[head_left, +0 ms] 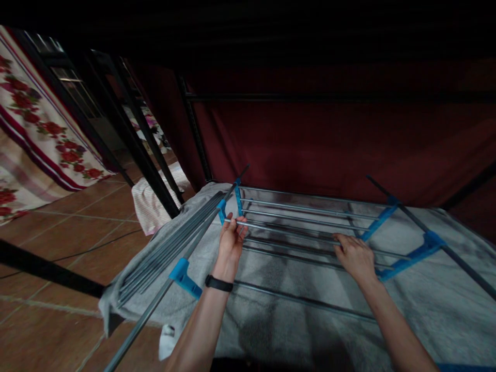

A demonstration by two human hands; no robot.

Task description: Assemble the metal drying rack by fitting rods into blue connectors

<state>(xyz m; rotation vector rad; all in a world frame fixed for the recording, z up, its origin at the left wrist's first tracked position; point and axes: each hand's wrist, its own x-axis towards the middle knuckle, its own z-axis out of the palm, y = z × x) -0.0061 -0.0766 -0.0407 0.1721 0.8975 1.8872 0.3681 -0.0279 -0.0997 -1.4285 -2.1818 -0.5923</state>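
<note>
A person's two bare hands worked along a metal rod (287, 229) of a blue-jointed rack frame laid out over a grey blanket (279, 325). The left hand (232, 232) pinched the rod between thumb and fingers close to its near end, just beside a blue bracket (221, 206) on the left pole (203, 235). Farther along the same rod, the right hand (354, 256) lay with fingers bent over the top; whether they closed around it underneath could not be told. Beyond the right hand, the rod's other end reached toward a second bracket (413, 258) on the right pole (416, 217).

The step in hand looked to be fitting this crossbar between the two sides. Whether either end sat fully in its socket could not be made out. The next move seemed to call for lining up the tip beside the left hand and pressing it home, with the right hand steadying the span. Left of the grip, past the pole, lay a bundle of loose rods (170, 248).
</note>
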